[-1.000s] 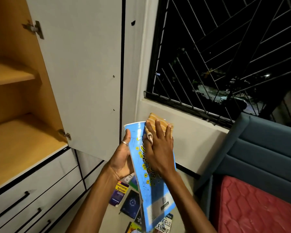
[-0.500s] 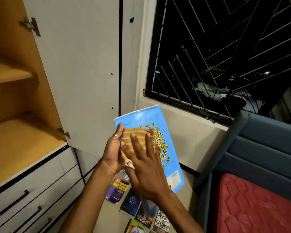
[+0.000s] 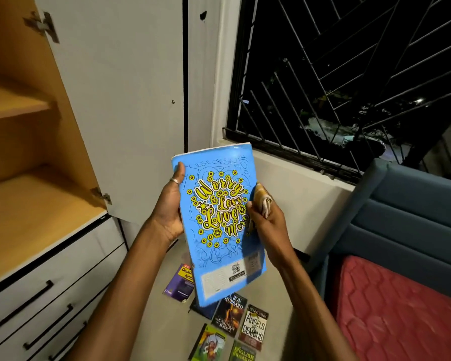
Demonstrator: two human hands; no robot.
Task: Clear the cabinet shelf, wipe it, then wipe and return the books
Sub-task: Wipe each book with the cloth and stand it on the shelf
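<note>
- Your left hand (image 3: 170, 209) grips the left edge of a blue book (image 3: 219, 217), thumb laid over the front cover near its top left corner, a ring on that thumb; the other fingers are hidden behind the book.
- Your right hand (image 3: 264, 222) holds the book's right edge, thumb tip on the cover, and the same hand clutches a bunched orange striped cloth (image 3: 262, 198) against that edge.
- The book is upright, tilted slightly, in the air before you, its cover facing you with yellow lettering that reads "Worry Less Live More".
- Below the book, several other books (image 3: 242, 325) lie flat on the floor (image 3: 151, 327), close together, near the bottom edge of view; a purple one (image 3: 179, 282) lies to their left.
- To your left the cabinet door (image 3: 120, 100) stands open, showing two bare wooden shelves (image 3: 31, 220), with drawers (image 3: 50, 280) beneath.
- To your right are a barred window (image 3: 336, 87), dark outside, and a blue headboard (image 3: 412, 217) with a red mattress (image 3: 401, 308).
</note>
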